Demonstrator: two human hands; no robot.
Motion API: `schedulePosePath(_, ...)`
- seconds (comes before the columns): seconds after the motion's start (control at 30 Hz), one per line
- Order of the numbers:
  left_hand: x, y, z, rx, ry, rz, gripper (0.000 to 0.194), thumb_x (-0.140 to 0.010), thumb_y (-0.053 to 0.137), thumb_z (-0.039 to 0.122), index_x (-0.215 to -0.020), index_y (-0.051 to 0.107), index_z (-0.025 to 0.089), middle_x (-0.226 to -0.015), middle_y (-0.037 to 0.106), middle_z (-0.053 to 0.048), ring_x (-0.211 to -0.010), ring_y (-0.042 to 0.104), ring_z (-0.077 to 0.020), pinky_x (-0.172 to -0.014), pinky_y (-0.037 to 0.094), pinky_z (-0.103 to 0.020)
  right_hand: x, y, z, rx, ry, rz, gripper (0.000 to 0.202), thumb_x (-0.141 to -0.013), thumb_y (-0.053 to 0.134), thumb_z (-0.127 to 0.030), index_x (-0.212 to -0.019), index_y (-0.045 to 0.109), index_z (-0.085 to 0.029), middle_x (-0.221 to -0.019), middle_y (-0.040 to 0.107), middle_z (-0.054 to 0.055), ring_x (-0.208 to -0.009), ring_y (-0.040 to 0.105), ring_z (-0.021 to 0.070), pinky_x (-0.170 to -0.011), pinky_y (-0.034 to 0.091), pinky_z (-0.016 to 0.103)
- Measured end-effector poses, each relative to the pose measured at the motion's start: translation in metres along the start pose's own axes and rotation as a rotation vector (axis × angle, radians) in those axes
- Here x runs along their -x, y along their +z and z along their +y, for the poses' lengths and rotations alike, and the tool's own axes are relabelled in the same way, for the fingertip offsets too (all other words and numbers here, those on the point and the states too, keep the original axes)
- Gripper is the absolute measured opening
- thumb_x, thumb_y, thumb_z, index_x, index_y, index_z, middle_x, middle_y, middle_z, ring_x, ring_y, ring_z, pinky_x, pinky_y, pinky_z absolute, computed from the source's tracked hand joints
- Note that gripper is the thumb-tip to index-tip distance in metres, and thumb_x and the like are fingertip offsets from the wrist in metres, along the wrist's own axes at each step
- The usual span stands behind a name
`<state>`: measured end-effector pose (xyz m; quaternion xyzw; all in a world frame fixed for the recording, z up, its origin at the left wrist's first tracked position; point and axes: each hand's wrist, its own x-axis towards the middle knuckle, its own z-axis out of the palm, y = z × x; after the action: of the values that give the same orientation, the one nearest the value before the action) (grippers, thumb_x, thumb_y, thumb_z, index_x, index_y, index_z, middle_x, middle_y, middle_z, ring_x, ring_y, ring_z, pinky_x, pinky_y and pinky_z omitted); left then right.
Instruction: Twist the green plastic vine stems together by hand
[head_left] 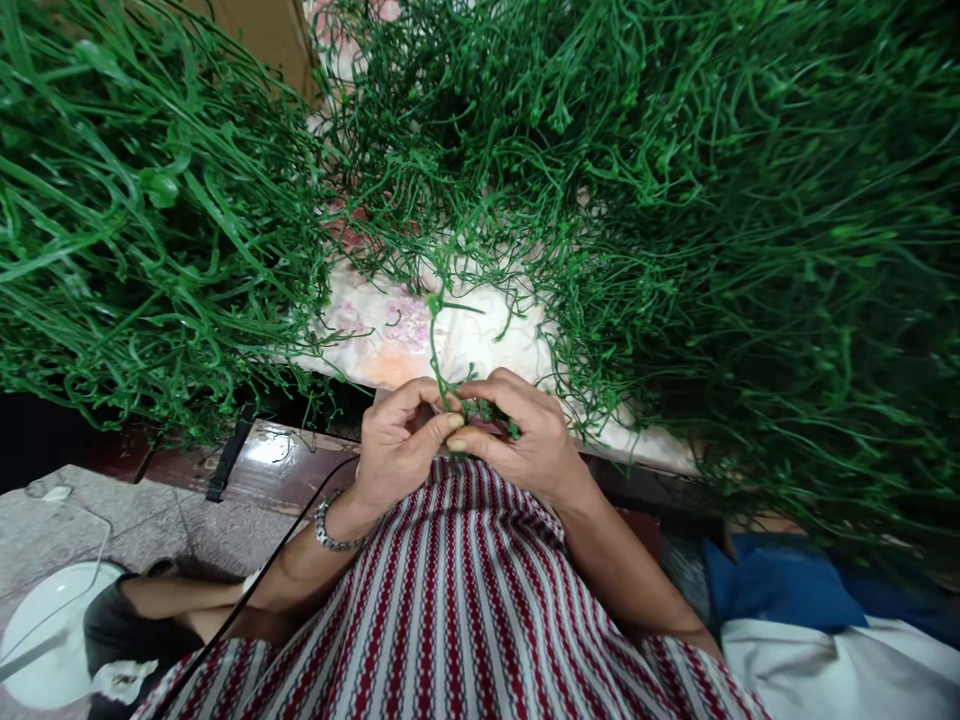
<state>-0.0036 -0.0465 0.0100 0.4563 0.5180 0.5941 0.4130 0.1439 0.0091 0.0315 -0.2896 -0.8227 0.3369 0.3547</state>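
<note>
Stem [433, 345]: held above the striped clothing [465, 580], by the near edge of the floral cloth [487, 335], its upper end pointing away over it.
Left hand [409, 430]: grip pinched tight, thumb against forefinger, with the stem between.
Right hand [529, 435]: grip nearly closed, thumb and forefinger slightly parted around leafy bits [480, 408].
Either side: left heap [150, 230] and right heap [712, 250] of loose greens, neither touched by the hands.
Progress: seemingly partway, one stem in hand; which heap, if either, is finished, I cannot tell.
</note>
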Motion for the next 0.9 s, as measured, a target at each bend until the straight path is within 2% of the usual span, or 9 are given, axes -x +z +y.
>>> schedulePosePath(0.2,0.005,-0.001,-0.005,-0.140,0.168,0.077,0.005,-0.075,0.063,0.013,-0.076,0.061,0.016,-0.072,0.063,0.000,-0.070,0.059,-0.0121,-0.066,0.047,-0.024,0.002,0.004,0.005,0.051,-0.058,-0.043,0.009,-0.084,0.057,-0.022,-0.086,0.059,-0.014,-0.074,0.057,0.003,-0.068,0.055,0.0116,-0.059,0.045,0.022)
schedulePosePath(0.37,0.005,-0.008,-0.001,-0.235,0.254,-0.059,0.008,-0.080,0.054,0.010,-0.082,0.057,0.016,-0.077,0.061,-0.002,-0.075,0.059,-0.0135,-0.070,0.047,-0.027,0.003,-0.006,0.000,0.297,-0.090,-0.183,0.009,-0.085,0.054,-0.020,-0.090,0.060,-0.015,-0.079,0.055,0.005,-0.067,0.054,0.0118,-0.058,0.044,0.023)
schedulePosePath(0.5,0.003,-0.011,0.003,-0.257,0.300,-0.128,0.008,-0.081,0.051,0.010,-0.084,0.055,0.017,-0.078,0.060,-0.003,-0.078,0.058,-0.0146,-0.072,0.046,-0.028,0.002,-0.009,-0.004,0.436,-0.133,-0.207,0.010,-0.085,0.051,-0.018,-0.089,0.059,-0.016,-0.086,0.056,0.007,-0.071,0.054,0.0135,-0.058,0.044,0.024)
schedulePosePath(0.6,0.002,-0.012,0.003,-0.231,0.303,-0.158,0.008,-0.082,0.051,0.010,-0.084,0.055,0.017,-0.080,0.060,-0.004,-0.079,0.058,-0.0152,-0.074,0.046,-0.029,0.000,-0.007,-0.005,0.288,-0.092,-0.199,0.008,-0.084,0.050,-0.017,-0.088,0.057,-0.016,-0.099,0.056,0.010,-0.078,0.056,0.0141,-0.064,0.046,0.026)
schedulePosePath(0.77,0.002,-0.013,0.000,-0.160,0.238,-0.172,0.005,-0.081,0.053,0.012,-0.083,0.056,0.016,-0.075,0.056,-0.003,-0.074,0.054,-0.0134,-0.068,0.043,-0.026,0.000,0.001,-0.001,-0.073,0.033,-0.172,0.005,-0.082,0.052,-0.013,-0.085,0.053,-0.016,-0.078,0.056,0.002,-0.072,0.054,0.0111,-0.066,0.044,0.023)
schedulePosePath(0.9,0.003,-0.014,-0.004,-0.112,0.200,-0.167,0.005,-0.080,0.056,0.012,-0.082,0.057,0.016,-0.075,0.057,-0.002,-0.074,0.055,-0.0129,-0.069,0.044,-0.025,0.000,0.007,0.000,-0.146,0.129,-0.189,0.008,-0.078,0.049,-0.009,-0.083,0.050,-0.016,-0.075,0.053,-0.001,-0.066,0.049,0.0082,-0.061,0.040,0.020)
